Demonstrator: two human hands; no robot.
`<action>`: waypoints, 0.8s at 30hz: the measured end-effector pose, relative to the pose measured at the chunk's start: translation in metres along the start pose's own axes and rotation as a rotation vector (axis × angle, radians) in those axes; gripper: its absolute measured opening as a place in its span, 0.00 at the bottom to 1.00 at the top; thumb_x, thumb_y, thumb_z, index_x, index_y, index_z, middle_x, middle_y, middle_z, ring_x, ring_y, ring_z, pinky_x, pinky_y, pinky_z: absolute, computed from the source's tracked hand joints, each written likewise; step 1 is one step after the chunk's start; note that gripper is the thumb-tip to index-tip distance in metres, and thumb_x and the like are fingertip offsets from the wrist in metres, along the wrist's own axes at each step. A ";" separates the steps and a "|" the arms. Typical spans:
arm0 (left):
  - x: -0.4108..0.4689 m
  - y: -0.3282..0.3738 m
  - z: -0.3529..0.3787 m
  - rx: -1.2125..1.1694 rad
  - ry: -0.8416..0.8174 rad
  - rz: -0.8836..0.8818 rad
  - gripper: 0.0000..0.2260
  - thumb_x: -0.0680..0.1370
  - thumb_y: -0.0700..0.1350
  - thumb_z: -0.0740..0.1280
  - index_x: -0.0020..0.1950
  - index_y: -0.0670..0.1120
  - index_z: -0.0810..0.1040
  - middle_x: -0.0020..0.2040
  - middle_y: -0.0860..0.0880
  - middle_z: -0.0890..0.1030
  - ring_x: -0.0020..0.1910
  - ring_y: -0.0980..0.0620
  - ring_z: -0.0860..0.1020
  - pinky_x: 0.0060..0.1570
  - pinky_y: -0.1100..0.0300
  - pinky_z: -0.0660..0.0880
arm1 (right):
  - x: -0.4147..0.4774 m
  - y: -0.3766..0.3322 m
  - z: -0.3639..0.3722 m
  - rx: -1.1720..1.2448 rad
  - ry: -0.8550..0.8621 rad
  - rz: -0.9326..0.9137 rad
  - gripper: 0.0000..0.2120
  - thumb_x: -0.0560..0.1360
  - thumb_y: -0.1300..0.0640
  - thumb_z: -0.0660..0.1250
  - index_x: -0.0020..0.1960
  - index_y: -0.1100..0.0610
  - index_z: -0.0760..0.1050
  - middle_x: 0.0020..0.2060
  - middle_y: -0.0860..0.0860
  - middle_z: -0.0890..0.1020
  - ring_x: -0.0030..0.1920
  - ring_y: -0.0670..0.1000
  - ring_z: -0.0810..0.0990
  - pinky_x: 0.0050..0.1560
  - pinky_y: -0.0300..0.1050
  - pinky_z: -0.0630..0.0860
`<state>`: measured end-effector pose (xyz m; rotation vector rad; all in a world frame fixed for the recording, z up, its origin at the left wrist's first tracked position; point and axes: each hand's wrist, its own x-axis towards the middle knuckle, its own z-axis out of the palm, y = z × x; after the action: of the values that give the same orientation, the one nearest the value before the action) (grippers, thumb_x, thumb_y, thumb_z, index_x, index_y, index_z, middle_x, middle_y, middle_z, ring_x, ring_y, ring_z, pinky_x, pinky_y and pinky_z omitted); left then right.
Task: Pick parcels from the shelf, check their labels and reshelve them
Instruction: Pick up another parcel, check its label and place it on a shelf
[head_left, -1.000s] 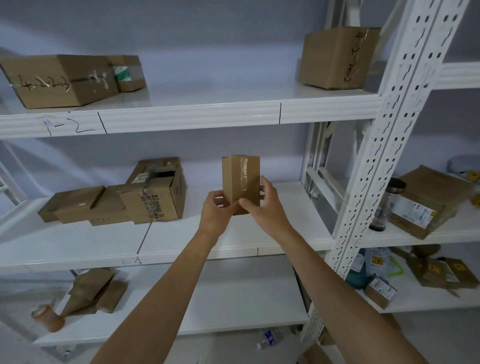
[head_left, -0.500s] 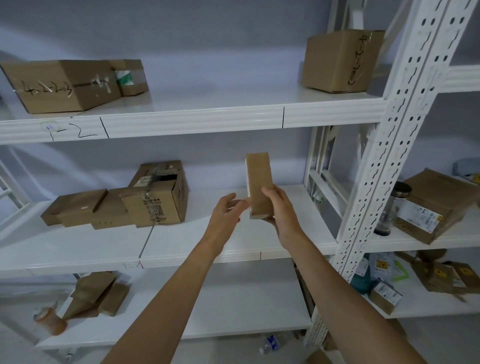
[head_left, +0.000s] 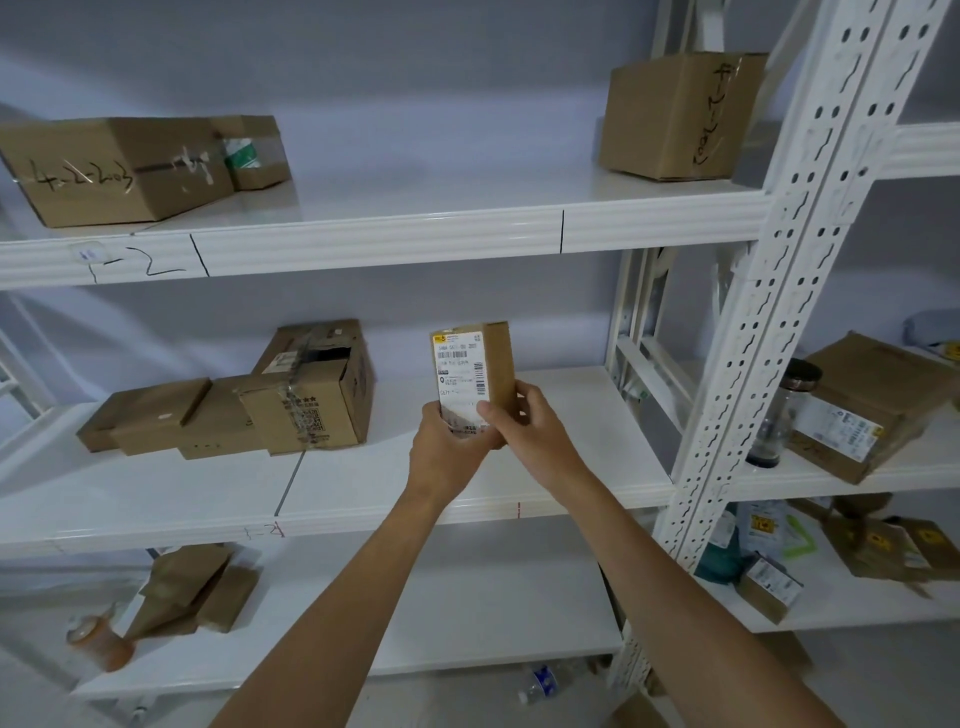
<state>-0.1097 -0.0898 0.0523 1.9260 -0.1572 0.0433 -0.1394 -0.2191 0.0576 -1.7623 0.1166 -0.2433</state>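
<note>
A small brown cardboard parcel (head_left: 475, 371) stands upright in front of the middle shelf (head_left: 571, 467), its white printed label with barcodes turned toward me. My left hand (head_left: 444, 452) grips its lower left part and my right hand (head_left: 530, 431) holds its lower right side, thumb on the label. Both hands cover the parcel's bottom.
Several brown boxes (head_left: 306, 387) sit at the left of the middle shelf, and others (head_left: 119, 166) (head_left: 680, 117) on the top shelf. A perforated white upright (head_left: 769, 332) stands to the right, with a bottle (head_left: 779, 410) and labelled parcels (head_left: 862, 405) beyond. Flat parcels (head_left: 192, 592) lie on the lower shelf.
The parcel was turned in my hands from its taped brown face, past its narrow side, to its labelled face. My left hand let go briefly and now grips it again.
</note>
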 end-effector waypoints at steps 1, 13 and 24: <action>-0.001 0.002 0.000 0.027 0.004 0.032 0.33 0.70 0.54 0.79 0.68 0.45 0.69 0.58 0.53 0.79 0.54 0.52 0.81 0.45 0.62 0.81 | 0.000 0.000 0.000 -0.021 0.004 0.001 0.31 0.77 0.44 0.71 0.75 0.50 0.65 0.66 0.44 0.78 0.64 0.49 0.80 0.64 0.51 0.80; 0.000 0.003 -0.015 -0.291 -0.212 -0.098 0.23 0.81 0.54 0.68 0.74 0.47 0.72 0.64 0.48 0.81 0.62 0.49 0.81 0.62 0.53 0.79 | 0.001 -0.001 -0.023 0.343 0.093 0.055 0.17 0.81 0.52 0.68 0.69 0.51 0.73 0.58 0.50 0.85 0.55 0.50 0.85 0.51 0.46 0.85; 0.002 -0.007 -0.030 -0.501 -0.339 -0.131 0.16 0.80 0.43 0.71 0.68 0.44 0.80 0.59 0.47 0.87 0.59 0.48 0.85 0.64 0.53 0.79 | -0.001 0.000 -0.022 0.338 0.052 0.011 0.18 0.82 0.50 0.67 0.71 0.50 0.75 0.56 0.50 0.86 0.55 0.50 0.86 0.55 0.50 0.84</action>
<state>-0.1055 -0.0597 0.0562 1.4258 -0.2422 -0.3787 -0.1453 -0.2405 0.0613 -1.4197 0.1151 -0.2838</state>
